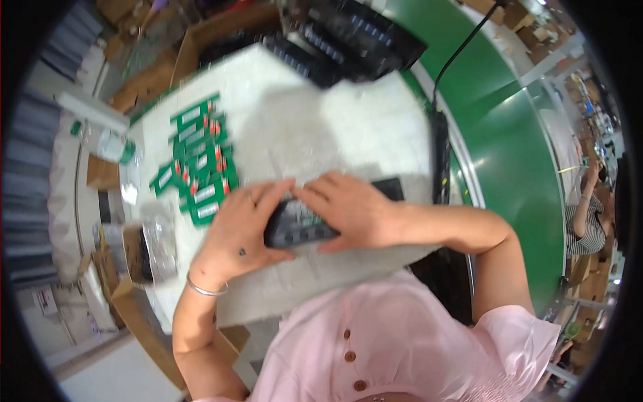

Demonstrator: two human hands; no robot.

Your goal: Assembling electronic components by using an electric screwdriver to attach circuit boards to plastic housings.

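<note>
A black rectangular plastic casing (301, 224) lies on the white tabletop right in front of me, with round marks along its near side. My left hand (234, 231) grips its left end, thumb on the near side and fingers across the top. Over its middle and right part my right hand (351, 208) is bent around it, thumb at the near edge. Both hands cover much of the casing, so its full face is hidden. Left of it, several green circuit boards (204, 161) with white labels and red parts lie overlapping in rows.
More black casings (341, 40) are piled at the table's far edge. A cardboard box (194, 43) with dark contents stands far left. At the left are a clear bottle (110, 144) and a small box (144, 254) with clear plastic. A green conveyor (509, 167) runs right; a person (589, 214) sits beyond.
</note>
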